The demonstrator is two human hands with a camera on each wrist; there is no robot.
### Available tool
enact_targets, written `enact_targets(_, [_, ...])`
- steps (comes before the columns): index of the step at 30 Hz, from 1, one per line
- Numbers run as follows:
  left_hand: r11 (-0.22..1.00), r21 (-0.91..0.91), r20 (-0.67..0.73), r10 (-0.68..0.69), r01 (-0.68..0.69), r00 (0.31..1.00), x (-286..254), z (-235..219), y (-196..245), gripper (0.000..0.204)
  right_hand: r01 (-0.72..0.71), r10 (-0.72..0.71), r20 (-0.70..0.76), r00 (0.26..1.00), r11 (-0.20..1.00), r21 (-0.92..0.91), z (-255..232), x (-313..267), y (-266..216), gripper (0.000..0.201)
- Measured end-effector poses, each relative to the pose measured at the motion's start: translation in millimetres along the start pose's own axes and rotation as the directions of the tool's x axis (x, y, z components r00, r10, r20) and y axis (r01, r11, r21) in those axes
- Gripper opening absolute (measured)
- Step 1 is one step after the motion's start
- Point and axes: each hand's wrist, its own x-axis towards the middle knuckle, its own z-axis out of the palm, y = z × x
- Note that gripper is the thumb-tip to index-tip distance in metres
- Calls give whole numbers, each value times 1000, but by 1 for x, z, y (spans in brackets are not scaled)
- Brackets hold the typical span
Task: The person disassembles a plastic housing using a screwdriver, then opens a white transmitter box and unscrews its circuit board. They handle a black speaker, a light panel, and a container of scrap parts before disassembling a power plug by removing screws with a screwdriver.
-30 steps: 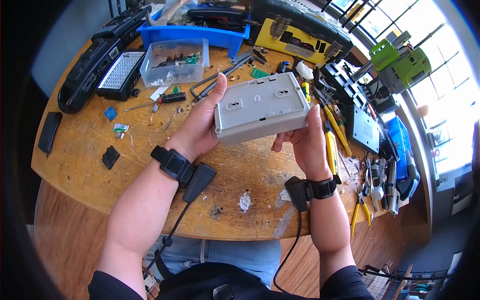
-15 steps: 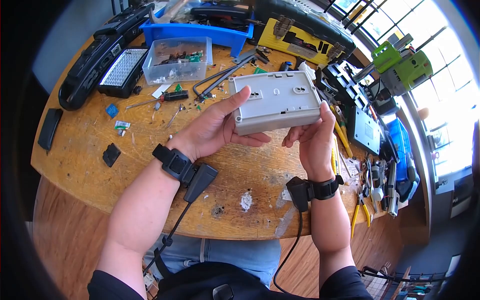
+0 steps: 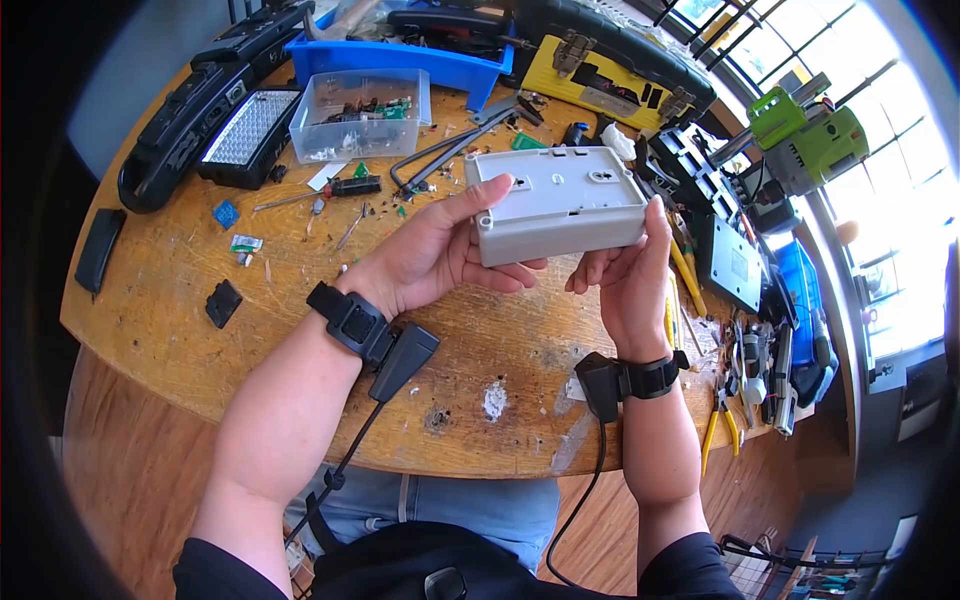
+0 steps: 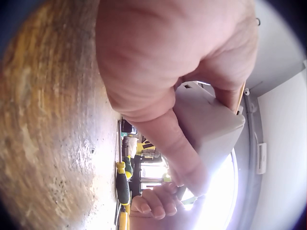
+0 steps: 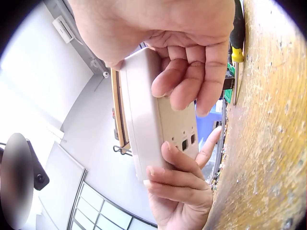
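A light grey plastic box (image 3: 560, 215) is held up over the wooden table, its flat back with keyhole slots facing up. My left hand (image 3: 435, 245) grips its left end, thumb over the top edge and fingers underneath. At the right end my right hand (image 3: 635, 285) holds it, with the thumb against the side and the other fingers curled below. In the right wrist view the underside of the box (image 5: 144, 115) shows small square openings, and left-hand fingers (image 5: 177, 179) press against it. The left wrist view shows one end of the box (image 4: 211, 120) between thumb and fingers.
Behind the box stand a clear plastic bin (image 3: 345, 142) of small parts, a blue tray (image 3: 450, 72) and a yellow-and-black toolbox (image 3: 545, 75). A screwdriver (image 3: 355, 186) and a hacksaw (image 3: 445, 155) lie nearer. Yellow-handled pliers (image 3: 712, 430) and a green power tool (image 3: 820, 150) are at right.
The box has shifted to the right and tipped, showing more of its near side. My left hand has moved right with it, its thumb now over the back and its fingers visible below.
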Motion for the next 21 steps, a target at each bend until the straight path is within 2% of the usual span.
enact_targets(5, [1000,-9,17,15,-15,1000,0,1,0,76,9,-11,51,999,1000,29,-1,0,2,69])
enact_targets(9, [997,50,-65,60,-57,996,1,8,-4,69,-16,15,126,992,1000,9,-4,0,7,71])
enact_targets(12, [993,86,-83,94,-87,992,2,6,-6,68,-48,52,167,985,999,-24,-1,-1,9,65])
enact_targets(14, [989,117,-70,100,-91,993,2,6,-6,68,-22,44,219,975,994,-103,1,-2,9,52])
enact_targets(21, [986,128,-22,109,-105,994,2,11,-8,65,-41,47,207,977,998,-37,2,-4,8,40])
